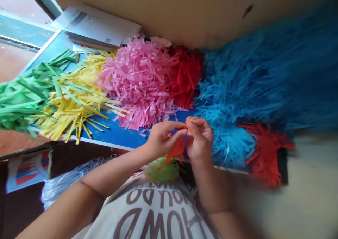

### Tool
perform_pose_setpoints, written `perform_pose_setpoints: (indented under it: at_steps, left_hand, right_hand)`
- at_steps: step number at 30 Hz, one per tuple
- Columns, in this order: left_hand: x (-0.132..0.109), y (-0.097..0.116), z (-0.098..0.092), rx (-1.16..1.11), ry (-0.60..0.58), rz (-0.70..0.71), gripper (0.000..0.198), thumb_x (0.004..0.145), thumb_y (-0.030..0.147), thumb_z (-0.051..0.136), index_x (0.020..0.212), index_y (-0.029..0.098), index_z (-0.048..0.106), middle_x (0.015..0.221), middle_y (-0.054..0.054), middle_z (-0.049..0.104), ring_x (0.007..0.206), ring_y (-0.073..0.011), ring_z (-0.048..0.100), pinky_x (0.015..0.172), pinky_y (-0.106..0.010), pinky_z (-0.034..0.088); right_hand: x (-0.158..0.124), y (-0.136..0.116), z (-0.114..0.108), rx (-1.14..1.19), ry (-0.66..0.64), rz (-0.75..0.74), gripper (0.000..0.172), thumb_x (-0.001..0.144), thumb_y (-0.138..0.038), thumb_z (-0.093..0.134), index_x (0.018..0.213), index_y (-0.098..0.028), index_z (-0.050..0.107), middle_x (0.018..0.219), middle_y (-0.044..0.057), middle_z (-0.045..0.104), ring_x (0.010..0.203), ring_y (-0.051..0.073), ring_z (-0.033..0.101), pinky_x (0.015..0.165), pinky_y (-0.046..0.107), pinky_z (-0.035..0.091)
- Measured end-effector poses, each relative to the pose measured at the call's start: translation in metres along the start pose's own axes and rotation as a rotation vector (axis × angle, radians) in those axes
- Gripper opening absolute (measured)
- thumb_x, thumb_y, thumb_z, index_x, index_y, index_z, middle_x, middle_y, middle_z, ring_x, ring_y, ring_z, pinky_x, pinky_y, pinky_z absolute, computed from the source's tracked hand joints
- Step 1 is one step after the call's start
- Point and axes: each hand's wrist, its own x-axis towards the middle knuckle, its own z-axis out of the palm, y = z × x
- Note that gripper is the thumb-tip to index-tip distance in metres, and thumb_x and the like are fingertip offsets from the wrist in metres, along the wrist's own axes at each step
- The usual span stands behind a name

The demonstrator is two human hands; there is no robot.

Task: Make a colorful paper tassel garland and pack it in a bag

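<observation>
My left hand (164, 137) pinches the top of an orange fringed tassel (177, 148) between thumb and fingers. Its loose strips hang below the fingers. Close beside it, my right hand (200, 137) pinches the same orange piece at its upper tip, with the fingers curled in. Under the hands, against the shirt, sits a small yellow-green fringed bunch (162, 170), partly covered by the orange strips. Just beyond the hands lie a pink fringed pile (139, 80) and, to the right, a light-blue one (229, 140).
On the blue table (116, 131) are green (23, 94), yellow (76, 105) and red (185, 77) fringed piles. Orange-red strips (266, 151) lie at the right edge. Stacked papers (100, 25) rest by the wall. White string (63, 182) hangs below the table's front left.
</observation>
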Motion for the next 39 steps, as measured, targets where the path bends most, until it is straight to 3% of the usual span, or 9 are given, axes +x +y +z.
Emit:
perform_pose_setpoints:
  at_steps: [5, 8, 12, 17, 21, 25, 29, 33, 39]
  left_hand:
    - [0.009, 0.006, -0.016, -0.432, 0.091, -0.357, 0.026, 0.086, 0.042, 0.074, 0.091, 0.016, 0.074, 0.082, -0.007, 0.078, 0.076, -0.0173, 0.073, 0.073, -0.026, 0.059]
    - [0.02, 0.014, -0.026, -0.831, 0.07, -0.631, 0.031, 0.076, 0.039, 0.083, 0.086, 0.015, 0.067, 0.077, -0.003, 0.072, 0.068, -0.0136, 0.069, 0.065, -0.024, 0.058]
    - [0.025, 0.017, -0.025, -0.997, 0.072, -0.748, 0.034, 0.068, 0.031, 0.089, 0.082, 0.013, 0.063, 0.068, 0.004, 0.058, 0.054, -0.0042, 0.052, 0.058, -0.018, 0.052]
    - [0.017, 0.011, -0.022, -0.865, 0.039, -0.675, 0.039, 0.074, 0.046, 0.084, 0.082, 0.015, 0.06, 0.058, 0.008, 0.04, 0.049, -0.0035, 0.037, 0.047, -0.014, 0.034]
    - [0.008, 0.006, -0.025, -0.479, -0.015, -0.478, 0.038, 0.082, 0.054, 0.073, 0.084, 0.017, 0.067, 0.059, 0.005, 0.048, 0.052, -0.0067, 0.042, 0.051, -0.018, 0.036]
    - [0.0, 0.006, -0.021, 0.039, -0.024, -0.089, 0.022, 0.093, 0.037, 0.063, 0.093, 0.017, 0.074, 0.082, -0.005, 0.072, 0.075, -0.0143, 0.063, 0.069, -0.024, 0.048]
    - [-0.008, 0.008, -0.007, 0.204, -0.122, 0.077, 0.022, 0.097, 0.026, 0.055, 0.106, 0.017, 0.073, 0.093, -0.008, 0.076, 0.082, -0.0161, 0.069, 0.073, -0.025, 0.05]
    - [-0.014, 0.007, 0.005, 0.277, -0.176, 0.099, 0.023, 0.099, 0.025, 0.052, 0.107, 0.019, 0.073, 0.091, -0.007, 0.075, 0.079, -0.0159, 0.069, 0.071, -0.025, 0.05]
    - [-0.018, 0.012, 0.011, 0.23, -0.204, 0.038, 0.022, 0.097, 0.026, 0.055, 0.104, 0.019, 0.074, 0.091, -0.007, 0.075, 0.079, -0.0157, 0.068, 0.072, -0.025, 0.049]
  right_hand:
    - [0.065, 0.014, -0.042, -0.686, -0.054, -0.209, 0.02, 0.09, -0.035, 0.064, 0.101, -0.022, 0.073, 0.1, 0.006, 0.073, 0.087, 0.02, 0.068, 0.086, 0.035, 0.053]
    - [0.121, 0.029, -0.069, -1.436, -0.16, -0.127, 0.026, 0.092, -0.021, 0.054, 0.105, -0.016, 0.075, 0.112, 0.015, 0.072, 0.104, 0.025, 0.066, 0.096, 0.036, 0.049]
    - [0.154, 0.043, -0.074, -1.726, -0.252, -0.02, 0.028, 0.092, -0.015, 0.051, 0.106, -0.011, 0.075, 0.111, 0.021, 0.071, 0.101, 0.028, 0.066, 0.089, 0.037, 0.049]
    - [0.142, 0.026, -0.073, -1.628, -0.24, -0.119, 0.031, 0.091, -0.012, 0.049, 0.106, -0.012, 0.075, 0.111, 0.02, 0.071, 0.101, 0.03, 0.066, 0.09, 0.042, 0.051]
    - [0.103, 0.002, -0.082, -1.13, -0.121, -0.37, 0.02, 0.088, -0.022, 0.059, 0.094, -0.017, 0.077, 0.104, 0.013, 0.071, 0.094, 0.025, 0.068, 0.086, 0.041, 0.057]
    - [0.038, -0.006, -0.072, -0.559, -0.105, -0.175, 0.012, 0.082, -0.031, 0.071, 0.088, -0.022, 0.077, 0.1, 0.006, 0.072, 0.082, 0.02, 0.071, 0.069, 0.034, 0.06]
    - [-0.002, 0.008, -0.059, -0.111, 0.012, 0.097, 0.024, 0.066, -0.029, 0.084, 0.089, -0.025, 0.076, 0.081, 0.0, 0.074, 0.077, 0.019, 0.073, 0.06, 0.026, 0.057]
    - [-0.011, 0.019, -0.062, -0.002, 0.105, 0.148, 0.026, 0.059, -0.029, 0.088, 0.081, -0.022, 0.076, 0.077, 0.0, 0.075, 0.073, 0.017, 0.073, 0.061, 0.024, 0.055]
    - [-0.028, 0.015, -0.061, -0.099, 0.157, 0.048, 0.021, 0.069, -0.034, 0.084, 0.083, -0.021, 0.075, 0.072, -0.001, 0.075, 0.065, 0.015, 0.069, 0.066, 0.029, 0.057]
